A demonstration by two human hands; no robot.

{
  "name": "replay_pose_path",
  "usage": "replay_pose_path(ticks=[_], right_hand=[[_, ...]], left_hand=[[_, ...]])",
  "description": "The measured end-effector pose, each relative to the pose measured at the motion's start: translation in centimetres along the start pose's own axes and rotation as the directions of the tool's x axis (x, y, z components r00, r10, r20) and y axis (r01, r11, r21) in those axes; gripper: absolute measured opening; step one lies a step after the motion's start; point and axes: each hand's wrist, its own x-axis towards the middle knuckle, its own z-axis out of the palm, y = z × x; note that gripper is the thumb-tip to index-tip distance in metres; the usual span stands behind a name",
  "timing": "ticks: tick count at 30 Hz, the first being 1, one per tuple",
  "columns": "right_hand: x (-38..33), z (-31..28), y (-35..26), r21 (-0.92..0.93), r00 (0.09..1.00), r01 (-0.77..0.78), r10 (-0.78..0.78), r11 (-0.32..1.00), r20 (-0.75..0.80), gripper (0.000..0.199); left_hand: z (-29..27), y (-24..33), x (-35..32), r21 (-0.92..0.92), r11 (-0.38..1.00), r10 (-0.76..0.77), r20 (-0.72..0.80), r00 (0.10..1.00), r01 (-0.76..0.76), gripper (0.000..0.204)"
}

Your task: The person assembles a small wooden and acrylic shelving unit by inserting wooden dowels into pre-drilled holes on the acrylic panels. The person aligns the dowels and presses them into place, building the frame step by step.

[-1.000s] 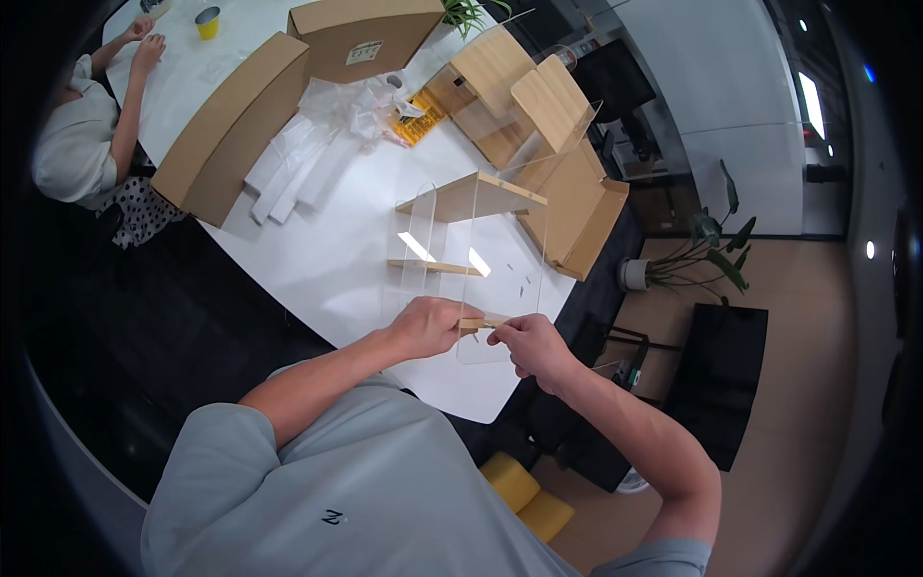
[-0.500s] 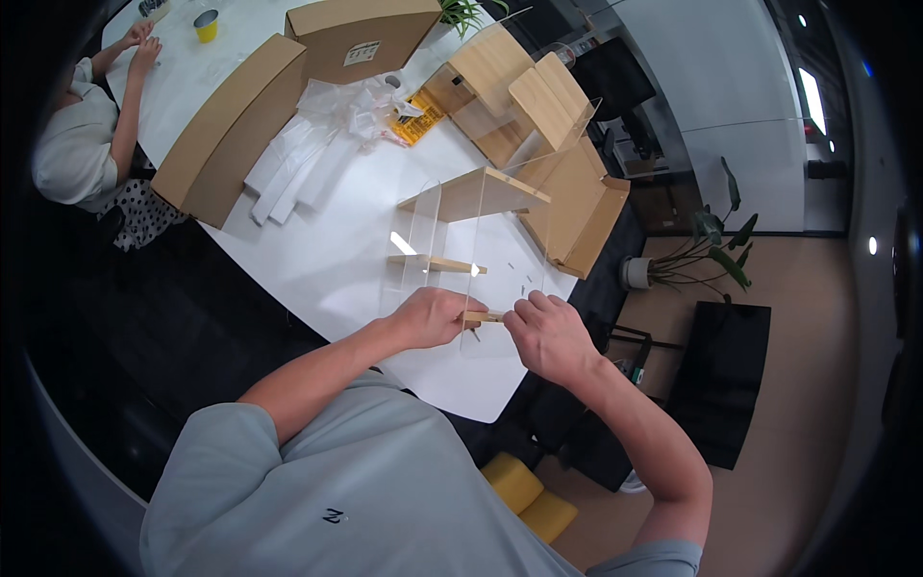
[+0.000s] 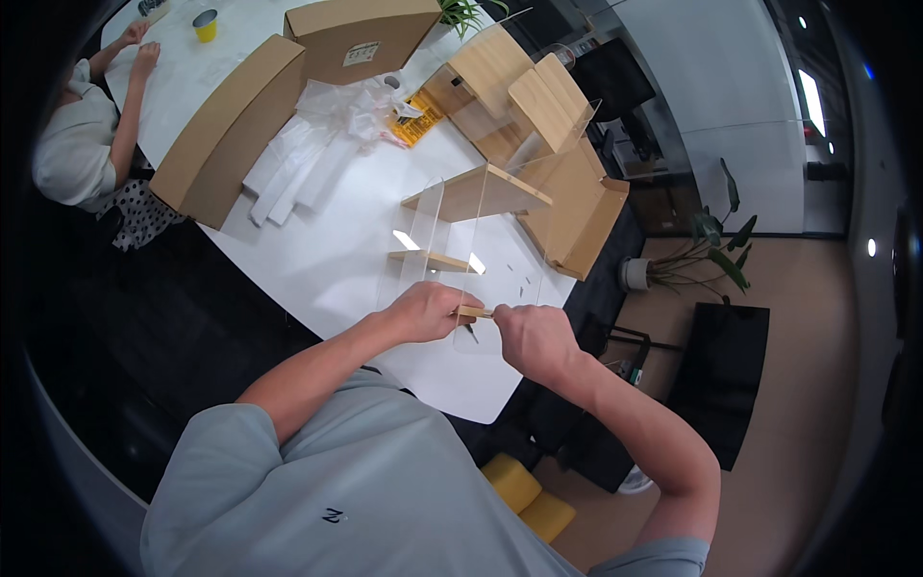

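Both hands meet at the near edge of the white table; left hand curled with fingers closed on the near end of a thin wooden slat, which lies level, low in a clear acrylic shelf frame; right hand closed into a loose fist just right of the slat, fingertips pinched at its right end, though the exact contact is too small to tell; the slat sits between the two hands, at the near bottom of the frame; above it in the same frame a second wooden shelf is set level, and higher, further away, a larger wooden shelf board spans the clear panels; tiny dark bits, maybe screws, lie scattered on the table just right of the frame; right of that an open cardboard box overhangs the table edge; far side holds more wooden boards with clear sheets; a long cardboard box lies at far left, another cardboard box behind it; crumpled clear plastic wrap and a yellow packet between them; another person sits at far left; potted plant on the floor at right.
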Motion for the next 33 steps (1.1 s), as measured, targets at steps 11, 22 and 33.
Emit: replay_pose_path(ticks=[11, 22, 33], right_hand=[[-0.6, -1.4, 0.1, 0.345, 0.986, -0.104, 0.142, 0.933, -0.087, 0.021], [-0.5, -0.4, 2.3, -0.263, 0.907, 0.331, -0.382, 0.906, -0.176, 0.004], [0.0, 0.0, 1.5, -0.397, 0.908, 0.354, -0.413, 0.847, -0.072, 0.006]], left_hand=[[0.4, -0.5, -0.4, -0.040, 0.997, 0.059, -0.081, 0.995, -0.062, 0.021], [0.5, -0.4, -0.3, -0.005, 0.999, 0.045, -0.075, 0.996, -0.046, 0.022], [0.8, -0.6, -0.5, 0.003, 1.000, 0.020, -0.081, 0.997, -0.020, 0.022]])
